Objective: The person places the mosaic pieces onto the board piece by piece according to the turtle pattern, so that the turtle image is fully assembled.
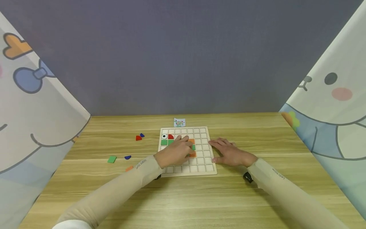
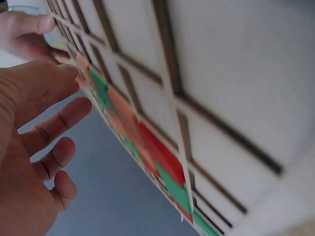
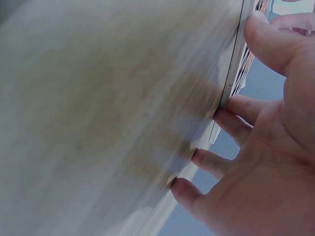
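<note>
A pale grid board (image 1: 203, 160) lies on the table, with colored tiles set in some of its squares. My left hand (image 1: 175, 152) reaches over the middle of the board, its fingertips right at the orange tiles (image 1: 193, 154) and a green tile (image 1: 193, 147). In the left wrist view, the other fingers of the left hand (image 2: 34, 137) hang loosely bent. At the board's right edge rests my right hand (image 1: 228, 153), fingers spread, with thumb and fingertips along the rim and table. The left hand hides part of the tile pattern.
Left of the board lie red pieces (image 1: 138, 138), blue pieces (image 1: 127, 157), a green square (image 1: 111, 159) and an orange piece (image 1: 129, 168) partly behind the left sleeve. Behind the board is a small picture card (image 1: 179, 122). A grey panel (image 1: 183, 63) stands at the table's back.
</note>
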The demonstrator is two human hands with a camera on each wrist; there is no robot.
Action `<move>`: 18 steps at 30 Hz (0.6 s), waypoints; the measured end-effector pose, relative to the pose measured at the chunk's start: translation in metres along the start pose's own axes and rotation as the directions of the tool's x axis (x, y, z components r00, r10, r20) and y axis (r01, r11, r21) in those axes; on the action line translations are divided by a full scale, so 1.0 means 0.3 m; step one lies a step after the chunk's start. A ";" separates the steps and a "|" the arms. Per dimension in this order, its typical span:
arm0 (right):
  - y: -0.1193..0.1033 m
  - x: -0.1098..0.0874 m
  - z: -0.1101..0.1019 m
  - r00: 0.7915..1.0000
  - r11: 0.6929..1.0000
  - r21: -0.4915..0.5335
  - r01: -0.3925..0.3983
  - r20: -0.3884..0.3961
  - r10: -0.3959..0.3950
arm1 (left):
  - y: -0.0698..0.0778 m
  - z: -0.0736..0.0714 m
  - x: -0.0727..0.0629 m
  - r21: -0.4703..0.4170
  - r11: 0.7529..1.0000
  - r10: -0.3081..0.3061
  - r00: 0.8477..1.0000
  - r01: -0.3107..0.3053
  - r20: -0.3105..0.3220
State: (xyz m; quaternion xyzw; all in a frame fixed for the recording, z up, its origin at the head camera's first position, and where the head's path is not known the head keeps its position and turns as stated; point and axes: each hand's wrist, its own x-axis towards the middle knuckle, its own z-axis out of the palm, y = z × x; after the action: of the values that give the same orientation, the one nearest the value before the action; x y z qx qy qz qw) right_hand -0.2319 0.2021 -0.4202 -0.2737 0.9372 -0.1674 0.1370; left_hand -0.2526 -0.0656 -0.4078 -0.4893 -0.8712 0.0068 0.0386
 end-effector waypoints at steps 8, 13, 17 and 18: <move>-0.006 0.005 -0.005 1.000 1.000 -0.012 0.013 0.001 -0.013 | -0.087 -0.055 -0.122 -0.155 0.987 -0.072 0.991 0.054 -0.114; -0.010 0.006 -0.009 1.000 1.000 0.000 -0.002 0.017 0.002 | -0.179 -0.074 -0.234 -0.156 0.981 -0.143 0.978 0.119 -0.155; -0.010 0.005 -0.008 0.999 1.000 -0.001 -0.017 0.032 0.017 | -0.280 -0.070 -0.335 -0.201 0.970 -0.175 0.968 0.138 -0.178; -0.010 0.005 -0.007 0.999 1.000 0.000 -0.018 0.032 0.018 | -0.306 -0.066 -0.362 -0.219 0.965 -0.182 0.967 0.141 -0.181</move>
State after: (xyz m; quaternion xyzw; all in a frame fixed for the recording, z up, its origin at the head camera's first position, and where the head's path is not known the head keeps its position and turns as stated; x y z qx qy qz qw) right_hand -0.2325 0.1993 -0.4175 -0.2678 0.9372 -0.1620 0.1537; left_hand -0.2731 -0.2066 -0.3899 -0.4159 -0.8962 -0.1349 0.0756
